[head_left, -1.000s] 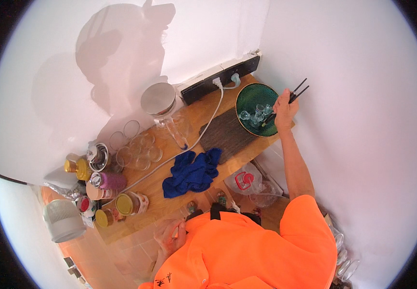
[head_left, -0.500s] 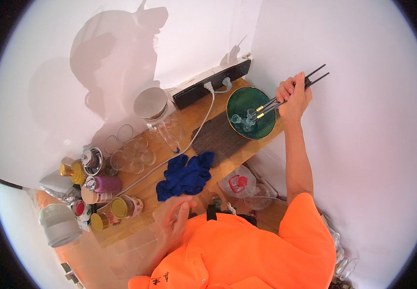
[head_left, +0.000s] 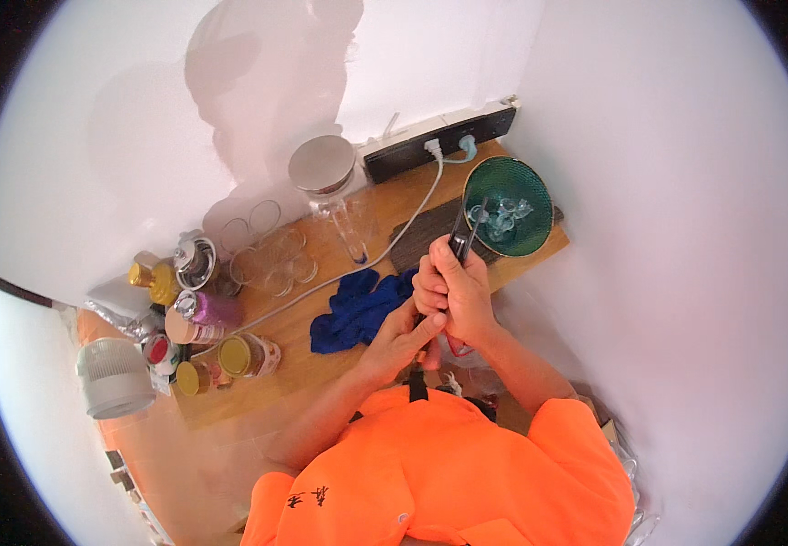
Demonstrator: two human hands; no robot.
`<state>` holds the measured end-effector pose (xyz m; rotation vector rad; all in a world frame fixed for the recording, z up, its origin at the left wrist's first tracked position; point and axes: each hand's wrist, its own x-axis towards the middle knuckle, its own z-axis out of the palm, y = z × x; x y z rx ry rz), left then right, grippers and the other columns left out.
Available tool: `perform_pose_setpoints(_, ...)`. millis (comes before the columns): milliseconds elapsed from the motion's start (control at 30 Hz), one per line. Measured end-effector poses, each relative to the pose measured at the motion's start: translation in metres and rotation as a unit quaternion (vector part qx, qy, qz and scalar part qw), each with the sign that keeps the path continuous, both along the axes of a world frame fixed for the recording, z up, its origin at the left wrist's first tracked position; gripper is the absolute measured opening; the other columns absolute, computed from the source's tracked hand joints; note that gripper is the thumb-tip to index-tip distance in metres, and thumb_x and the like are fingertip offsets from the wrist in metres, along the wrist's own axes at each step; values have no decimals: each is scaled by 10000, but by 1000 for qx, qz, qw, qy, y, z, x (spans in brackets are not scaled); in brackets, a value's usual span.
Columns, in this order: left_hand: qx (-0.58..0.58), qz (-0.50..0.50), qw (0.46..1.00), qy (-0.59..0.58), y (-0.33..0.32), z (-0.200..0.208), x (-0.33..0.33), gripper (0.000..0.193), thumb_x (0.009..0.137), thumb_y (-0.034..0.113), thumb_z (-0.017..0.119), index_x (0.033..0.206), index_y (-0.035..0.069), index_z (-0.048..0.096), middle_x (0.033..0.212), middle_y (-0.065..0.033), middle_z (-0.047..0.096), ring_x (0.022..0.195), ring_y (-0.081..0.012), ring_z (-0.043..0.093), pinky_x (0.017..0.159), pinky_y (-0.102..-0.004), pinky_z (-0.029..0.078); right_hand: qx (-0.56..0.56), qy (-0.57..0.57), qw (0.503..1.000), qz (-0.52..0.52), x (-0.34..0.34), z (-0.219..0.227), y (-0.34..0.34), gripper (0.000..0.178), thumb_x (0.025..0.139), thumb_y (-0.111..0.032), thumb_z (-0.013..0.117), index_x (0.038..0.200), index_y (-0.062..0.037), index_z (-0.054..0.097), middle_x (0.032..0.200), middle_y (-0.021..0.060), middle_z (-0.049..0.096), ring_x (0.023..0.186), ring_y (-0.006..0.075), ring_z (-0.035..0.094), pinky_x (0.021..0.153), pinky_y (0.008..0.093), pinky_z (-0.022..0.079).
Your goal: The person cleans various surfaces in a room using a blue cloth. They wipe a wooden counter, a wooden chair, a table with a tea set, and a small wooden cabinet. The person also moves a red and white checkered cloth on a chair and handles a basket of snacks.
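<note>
My right hand [head_left: 456, 289] is closed around a pair of black chopsticks [head_left: 478, 218], in front of my chest. Their dark upper ends overlap the near left side of a green bowl [head_left: 540, 238] from this view; contact cannot be made out. Clear, glassy pieces [head_left: 509, 217] lie inside the bowl. Just below the right hand, my left hand [head_left: 396, 344] is closed at the chopsticks' lower part, its thumb against the right hand. The fingers mostly hide those lower ends. A crumpled blue cloth [head_left: 358, 314] lies beside my left hand on the wooden table [head_left: 276, 369].
A dark board [head_left: 426, 227] lies under the bowl. Behind it, a white cable [head_left: 430, 196] runs from a black power strip [head_left: 412, 156] across the table. Glasses [head_left: 276, 259], a lidded clear jug [head_left: 339, 214], and several jars [head_left: 247, 355] stand left. A wall is close on the right.
My right hand has drawn back from the bowl toward my chest, and the chopsticks' black ends now point at the bowl. My left hand has risen from beside the cloth to meet it.
</note>
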<state>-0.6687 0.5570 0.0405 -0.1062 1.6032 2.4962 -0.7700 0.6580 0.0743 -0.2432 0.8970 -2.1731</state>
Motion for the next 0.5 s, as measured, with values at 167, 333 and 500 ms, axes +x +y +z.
perform_pose_setpoints(167,-28,62,996,-50,-4,-7,27,366,1035,380,431,1057,25,515,683,-25,543,481,-52,415,436,-203,316,54,141,988,27,10,-15,-9,248,992,-264,548,858,-66,481,657,10,474,615,129,516,507,245,426)
perform_pose_setpoints(333,-57,112,990,-60,2,3,47,359,1040,375,419,940,50,534,631,15,473,476,-38,358,428,-206,268,71,276,956,66,13,-25,-13,222,987,-214,546,1034,3,551,776,81,633,803,155,613,716,289,498)
perform_pose_setpoints(500,-48,157,982,-89,7,-10,69,339,1038,360,427,903,70,537,630,32,462,487,-37,350,435,-207,258,-15,167,982,87,12,-15,-17,337,968,-298,554,1093,14,529,916,155,660,897,246,653,832,394,524)
